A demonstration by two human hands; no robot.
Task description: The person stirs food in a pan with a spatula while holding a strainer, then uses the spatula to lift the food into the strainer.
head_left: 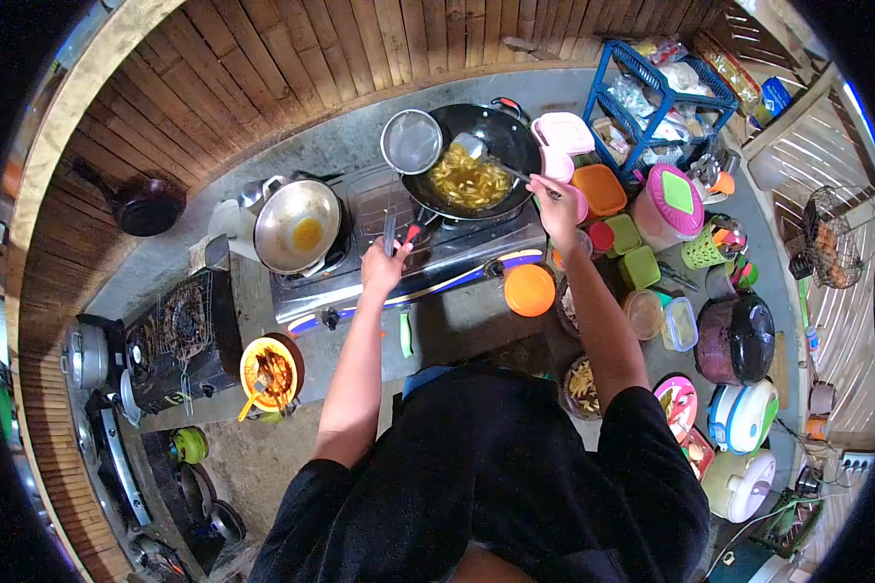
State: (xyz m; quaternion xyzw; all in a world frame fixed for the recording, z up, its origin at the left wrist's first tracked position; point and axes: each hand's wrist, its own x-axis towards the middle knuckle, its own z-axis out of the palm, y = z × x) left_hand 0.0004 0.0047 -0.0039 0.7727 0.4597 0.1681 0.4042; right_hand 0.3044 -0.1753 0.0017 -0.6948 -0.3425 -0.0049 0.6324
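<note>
1. Clearly, the right hand (554,201) has its fingers wrapped around the handle of a spatula (469,145), just beyond the right side of the black wok (517,136).
2. The spatula's long axis slants from that hand, up and leftward over the wok's rim, to a blade among the food pieces (464,189).
3. Those pieces lie in yellowish liquid inside the wok, to the left of the right hand, which is the nearer of the two.
4. The left hand (384,264) is curled around a grey handle (390,231) pointing away from the body, toward the round strainer (411,142); the two seem to be one tool, though the join is unclear.
5. The strainer's mesh overlaps the wok's left rim in this view, beside the food; whether it touches the rim I cannot tell.
6. A red-tipped handle (413,233) sits right beside the left fingers; contact there is also unclear.
</note>
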